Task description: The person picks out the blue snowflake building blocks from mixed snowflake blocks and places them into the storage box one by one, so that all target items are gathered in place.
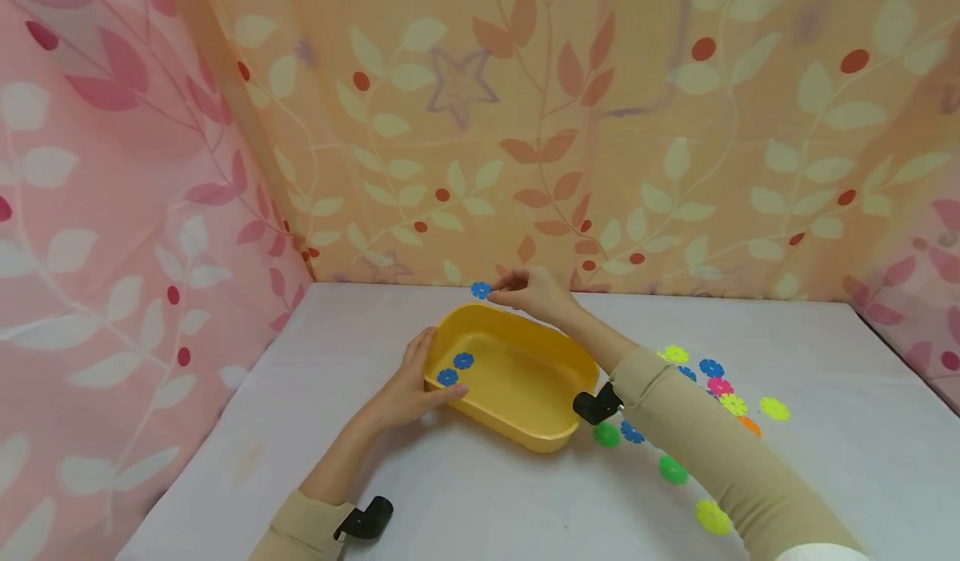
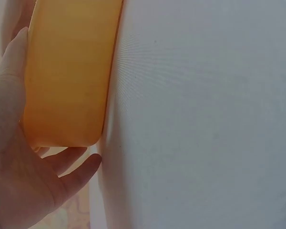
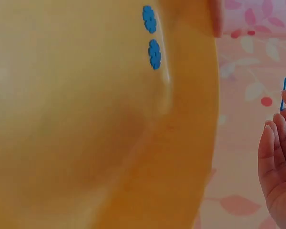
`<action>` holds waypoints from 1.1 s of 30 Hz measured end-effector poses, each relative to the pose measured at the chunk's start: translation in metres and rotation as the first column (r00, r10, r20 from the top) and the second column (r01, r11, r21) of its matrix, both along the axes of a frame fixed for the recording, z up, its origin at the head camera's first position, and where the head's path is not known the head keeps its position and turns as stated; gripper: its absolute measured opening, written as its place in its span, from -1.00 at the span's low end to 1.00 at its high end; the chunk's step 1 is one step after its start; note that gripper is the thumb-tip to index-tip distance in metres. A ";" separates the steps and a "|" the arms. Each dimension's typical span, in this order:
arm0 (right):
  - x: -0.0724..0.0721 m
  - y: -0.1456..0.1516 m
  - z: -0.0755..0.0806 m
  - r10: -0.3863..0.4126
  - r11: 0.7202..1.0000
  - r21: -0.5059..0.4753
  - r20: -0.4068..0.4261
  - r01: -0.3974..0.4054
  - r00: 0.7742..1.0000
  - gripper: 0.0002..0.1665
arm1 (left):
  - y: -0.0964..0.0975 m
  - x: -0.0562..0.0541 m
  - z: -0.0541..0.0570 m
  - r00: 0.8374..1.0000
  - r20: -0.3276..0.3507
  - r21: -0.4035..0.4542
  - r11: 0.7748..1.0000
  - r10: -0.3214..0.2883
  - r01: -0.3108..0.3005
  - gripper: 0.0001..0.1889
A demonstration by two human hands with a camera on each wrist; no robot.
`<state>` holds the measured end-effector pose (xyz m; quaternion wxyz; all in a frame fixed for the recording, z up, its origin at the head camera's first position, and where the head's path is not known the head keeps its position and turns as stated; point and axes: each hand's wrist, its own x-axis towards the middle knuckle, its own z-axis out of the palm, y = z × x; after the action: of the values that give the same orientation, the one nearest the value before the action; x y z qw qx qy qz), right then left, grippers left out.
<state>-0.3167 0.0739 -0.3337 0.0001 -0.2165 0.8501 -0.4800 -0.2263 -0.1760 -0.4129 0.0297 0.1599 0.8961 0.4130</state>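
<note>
A yellow plastic basin (image 1: 517,378) with rounded corners sits on the table. My left hand (image 1: 408,382) grips its left end, thumb over the near rim and fingers along the outer wall. In the left wrist view, the basin's orange-looking outer side (image 2: 71,76) rests between the thumb and fingers. Above the far rim, my right hand (image 1: 536,294) pinches a blue snowflake disc (image 1: 481,290) between thumb and fingertip. The right wrist view shows that disc (image 3: 283,94) edge-on. Two more blue discs (image 1: 456,368) lie inside the basin at its left end.
Right of the basin lie several loose discs: yellow (image 1: 774,408), blue (image 1: 711,368), pink (image 1: 720,386), green (image 1: 673,469) and orange (image 1: 750,426). My right forearm (image 1: 720,444) passes over some of them. A patterned curtain (image 1: 525,127) hangs behind the white table (image 1: 480,511).
</note>
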 end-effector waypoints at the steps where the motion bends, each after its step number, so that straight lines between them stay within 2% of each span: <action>1: -0.002 -0.006 -0.002 0.007 1.000 -0.005 -0.008 -0.007 1.000 -0.74 | 0.000 0.000 0.000 1.000 0.005 0.005 1.000 0.000 0.000 0.18; 4: -0.008 -0.020 -0.012 0.025 1.000 0.013 -0.035 -0.025 0.999 -0.77 | 0.001 0.000 0.001 1.000 0.021 0.019 1.000 -0.006 0.005 0.18; 7: -0.009 -0.028 -0.022 0.057 0.995 0.088 -0.053 -0.052 0.997 -0.78 | 0.002 0.001 0.001 0.999 0.034 0.032 0.999 -0.011 0.010 0.18; 9: -0.009 -0.031 -0.028 0.071 0.987 0.146 -0.031 -0.066 0.997 -0.80 | 0.002 0.002 0.001 0.999 0.040 0.037 0.999 -0.010 0.008 0.19; 13: -0.007 -0.032 -0.034 0.081 0.960 0.268 0.002 -0.079 0.997 -0.83 | 0.001 0.002 0.002 0.999 0.042 0.031 1.000 0.003 -0.004 0.19; 19: -0.004 -0.031 -0.037 0.100 0.899 0.426 0.029 -0.103 0.995 -0.81 | 0.000 0.003 0.002 0.999 0.043 0.018 1.000 0.009 -0.010 0.19; 24: -0.001 -0.033 -0.037 0.087 0.863 0.494 0.061 -0.105 0.994 -0.81 | 0.000 0.002 0.001 0.999 0.039 0.011 1.000 0.017 -0.018 0.19; 27: 0.000 -0.035 -0.038 0.059 0.865 0.493 0.079 -0.090 0.995 -0.82 | 0.000 0.002 0.001 0.999 0.035 0.011 1.000 0.021 -0.021 0.19; 33: 0.002 -0.037 -0.039 0.008 0.888 0.456 0.109 -0.057 0.994 -0.83 | 0.000 0.002 0.002 0.999 0.036 0.006 1.000 0.022 -0.022 0.20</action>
<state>-0.3146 0.0369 -0.3723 0.1037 -0.1994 0.9345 -0.2762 -0.2238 -0.1759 -0.4108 0.0406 0.1427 0.8958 0.4191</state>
